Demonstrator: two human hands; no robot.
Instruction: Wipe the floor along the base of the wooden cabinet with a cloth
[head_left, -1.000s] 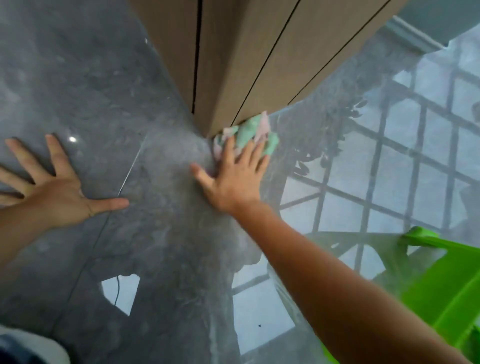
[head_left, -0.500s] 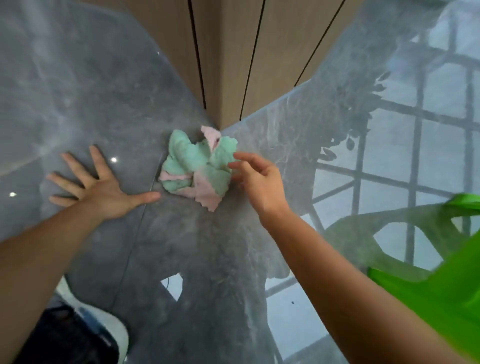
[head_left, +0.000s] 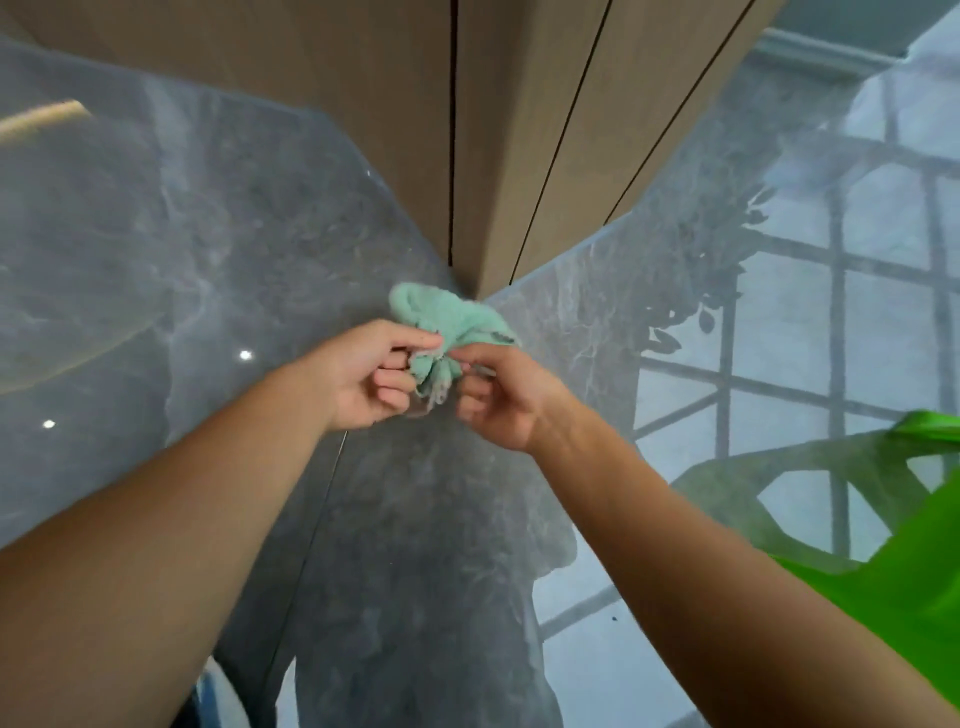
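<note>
Both hands have come off the floor since a moment ago: the left hand (head_left: 363, 376), which lay flat and spread on the tiles, is now raised and closed on the cloth (head_left: 449, 330), and the cloth itself, lately spread out on the floor near the cabinet corner, is gathered up into a bunch between the two hands. The right hand (head_left: 501, 397) pinches the same bunch from the right side, thumb and forefinger meeting the fabric, the other fingers curled in. The left thumb and forefinger nip it from the left, so both hands grip the cloth where it is gathered and their fingertips are nearly touching.

From here the cloth shows mint green, with a paler fringe of its edge hanging below the pinch. Its far, rounded end sits just in front of the corner of the wooden cabinet (head_left: 498, 156); whether it touches the wood or the floor I cannot tell. The cabinet's corner points toward the person, dark seams running up its panels.

Grey, glossy marbled floor (head_left: 218, 249) spreads to both sides of the corner, a thin tile joint passing under the left forearm. On the right it mirrors a window grid and dark foliage. A bright green plastic thing (head_left: 904, 582) fills the near right corner.
</note>
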